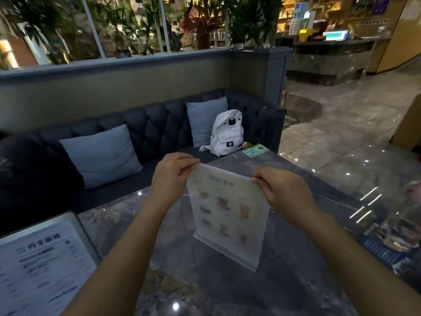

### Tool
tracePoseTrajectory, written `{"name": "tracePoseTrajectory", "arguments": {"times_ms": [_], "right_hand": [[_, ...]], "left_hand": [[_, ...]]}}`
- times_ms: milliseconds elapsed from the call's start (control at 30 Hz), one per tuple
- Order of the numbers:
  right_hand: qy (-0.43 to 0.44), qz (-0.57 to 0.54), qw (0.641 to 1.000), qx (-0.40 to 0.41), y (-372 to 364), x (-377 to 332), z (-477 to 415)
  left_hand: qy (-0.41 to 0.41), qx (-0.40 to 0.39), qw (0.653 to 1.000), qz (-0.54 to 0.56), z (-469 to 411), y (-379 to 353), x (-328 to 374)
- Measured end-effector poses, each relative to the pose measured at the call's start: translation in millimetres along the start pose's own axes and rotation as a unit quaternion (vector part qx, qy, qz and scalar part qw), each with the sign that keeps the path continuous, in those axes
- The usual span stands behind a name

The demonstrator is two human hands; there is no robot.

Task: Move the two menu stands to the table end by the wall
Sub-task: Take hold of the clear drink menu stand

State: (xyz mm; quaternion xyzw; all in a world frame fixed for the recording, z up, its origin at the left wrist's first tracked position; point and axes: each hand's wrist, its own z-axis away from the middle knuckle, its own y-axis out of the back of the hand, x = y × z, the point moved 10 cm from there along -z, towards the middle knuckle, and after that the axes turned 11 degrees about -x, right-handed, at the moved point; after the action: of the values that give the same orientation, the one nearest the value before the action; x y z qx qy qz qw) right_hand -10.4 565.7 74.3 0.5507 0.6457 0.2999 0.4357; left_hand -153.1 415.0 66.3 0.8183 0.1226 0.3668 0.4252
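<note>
Menu stands were two, on a grey marbled table. Beyond its far edge ran a dark tufted sofa under a low wall; open floor lay to my right, so I judged the wall end to lie to my left, though the frame did not show it.

One stand, the framed menu, stood at the near left edge, untouched, nearer my left arm.

The other, a clear drinks menu stand, stood upright mid-table, base on the surface or just clear of it; I could not tell which. Its long axis ran vertical, face toward me, hanging below my grip.

My left hand pinched its top left corner; my right hand pinched the top right. Both were closed on the upper edge.

A glass stood well apart, at right.
</note>
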Motion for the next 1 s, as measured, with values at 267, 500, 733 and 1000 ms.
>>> {"name": "tracePoseTrajectory", "arguments": {"times_ms": [267, 500, 733, 1000], "right_hand": [[-0.001, -0.042, 0.999, 0.026, -2, 14, -8], [-0.023, -0.095, 0.995, 0.034, -15, 40, -26], [-0.012, -0.156, 0.987, 0.029, -19, 52, -49], [0.003, -0.174, 0.984, 0.026, -25, 61, -66]], "left_hand": [[-0.019, 0.003, 0.998, -0.054, 0, 10, 10], [-0.022, 0.035, 0.995, -0.094, 13, 15, 13], [-0.033, 0.038, 0.992, -0.120, 24, 16, 19], [-0.002, 0.063, 0.995, -0.083, 31, 13, 18]]}}
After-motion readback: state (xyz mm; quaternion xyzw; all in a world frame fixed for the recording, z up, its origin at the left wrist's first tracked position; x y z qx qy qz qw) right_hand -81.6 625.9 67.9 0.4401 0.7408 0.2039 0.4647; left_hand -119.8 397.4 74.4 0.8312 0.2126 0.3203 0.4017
